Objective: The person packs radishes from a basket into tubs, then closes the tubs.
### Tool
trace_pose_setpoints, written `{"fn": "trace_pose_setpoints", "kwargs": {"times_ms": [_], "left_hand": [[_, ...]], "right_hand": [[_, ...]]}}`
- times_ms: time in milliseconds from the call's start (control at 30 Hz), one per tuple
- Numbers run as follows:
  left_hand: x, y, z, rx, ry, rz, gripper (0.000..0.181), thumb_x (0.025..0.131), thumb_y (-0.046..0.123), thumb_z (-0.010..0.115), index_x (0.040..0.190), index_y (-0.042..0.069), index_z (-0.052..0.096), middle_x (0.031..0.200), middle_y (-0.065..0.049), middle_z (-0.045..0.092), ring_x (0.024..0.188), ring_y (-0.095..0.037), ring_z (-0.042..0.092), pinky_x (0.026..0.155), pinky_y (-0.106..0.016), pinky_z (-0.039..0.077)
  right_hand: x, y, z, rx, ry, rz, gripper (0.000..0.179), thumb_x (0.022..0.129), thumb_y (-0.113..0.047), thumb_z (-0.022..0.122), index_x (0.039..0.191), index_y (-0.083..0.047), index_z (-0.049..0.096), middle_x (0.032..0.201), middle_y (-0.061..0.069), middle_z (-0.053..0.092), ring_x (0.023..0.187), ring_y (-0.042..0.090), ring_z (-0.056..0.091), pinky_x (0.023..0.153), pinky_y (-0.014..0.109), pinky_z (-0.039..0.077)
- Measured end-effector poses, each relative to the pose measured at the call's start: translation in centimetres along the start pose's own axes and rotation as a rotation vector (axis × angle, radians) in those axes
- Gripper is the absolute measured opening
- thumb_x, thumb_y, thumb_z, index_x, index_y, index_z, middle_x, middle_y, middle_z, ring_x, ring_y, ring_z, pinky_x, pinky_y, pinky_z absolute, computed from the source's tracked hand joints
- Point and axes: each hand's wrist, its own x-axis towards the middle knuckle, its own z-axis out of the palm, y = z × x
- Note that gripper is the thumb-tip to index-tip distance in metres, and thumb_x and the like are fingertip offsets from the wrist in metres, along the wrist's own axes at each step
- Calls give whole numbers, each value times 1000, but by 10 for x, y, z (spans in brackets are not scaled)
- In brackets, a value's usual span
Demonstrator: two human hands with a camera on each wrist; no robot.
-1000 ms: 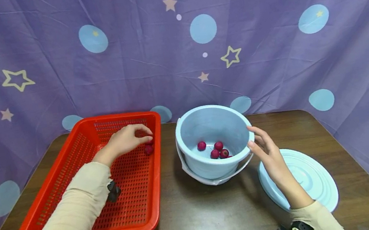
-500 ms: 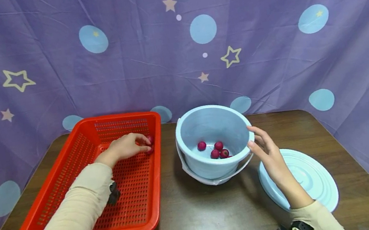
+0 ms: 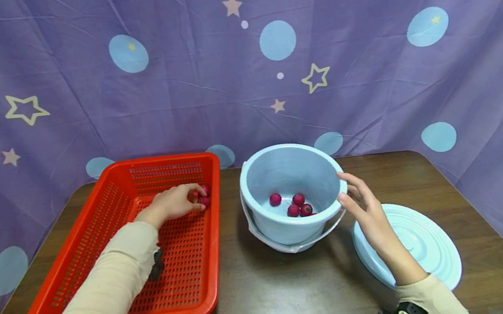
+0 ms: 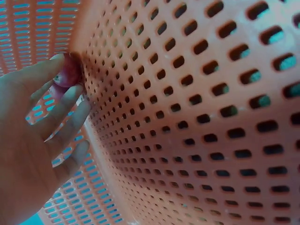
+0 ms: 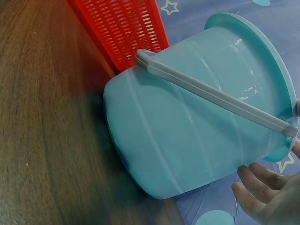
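My left hand (image 3: 173, 202) reaches into the red plastic basket (image 3: 218, 244) at its far right corner. In the left wrist view, the thumb and fingers close around a small red radish (image 4: 70, 71), with another partly hidden behind it. In the head view, a radish (image 3: 205, 201) shows at the fingertips. My right hand (image 3: 369, 212) holds the right rim of the light blue bucket (image 3: 273, 230), the thumb and a finger hooked over the edge; its other fingers lie near the outer wall in the right wrist view. Several radishes (image 3: 293, 210) lie on the bucket's bottom.
A round light blue lid (image 3: 425, 244) lies on the brown wooden table (image 3: 274, 301), to the right of the bucket and partly behind my right forearm. The bucket's grey handle (image 5: 211, 96) hangs down at its front. A purple patterned curtain (image 3: 198, 66) stands behind the table.
My left hand has lowered slightly toward the radishes in the basket's corner, its thumb and fingers coming around one. The right hand and bucket stay still.
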Motion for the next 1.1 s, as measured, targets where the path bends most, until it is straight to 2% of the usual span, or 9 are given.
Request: {"fn": "trace_pose_setpoints", "kwargs": {"times_ms": [200,433,567,833,1100], "left_hand": [[2,-3,1,-1,1,-14,28,90,31,72,114,19,65,88,3,62,79,-18,56,73,-44,39],[4,-4,-4,-40,9,-6,29,88,32,73,111,18,64,86,3,62,78,-16,56,72,-42,38],[3,-5,-12,-98,30,13,29,90,33,72,113,17,63,88,1,61,77,-17,55,70,-38,37],[-2,0,-32,-235,104,60,27,92,29,72,112,16,61,95,-4,62,86,-22,56,74,-38,39],[-4,11,-45,-232,164,95,27,91,32,73,111,20,60,96,-3,62,85,-22,57,73,-38,41]], "right_hand": [[1,1,0,7,3,-4,45,102,-15,52,147,-12,44,135,23,54,120,27,52,93,20,39],[2,0,-1,0,6,-4,45,102,-16,53,146,-13,44,134,22,55,117,18,54,93,20,39],[2,0,-1,5,6,2,46,102,-15,53,146,-12,44,133,22,55,116,16,54,93,20,39],[3,-2,-1,11,-5,23,46,102,-16,53,147,-13,43,135,21,54,118,20,53,93,20,39],[3,-5,-3,12,-13,33,46,103,-17,52,147,-14,43,135,21,54,118,22,52,93,21,39]]}}
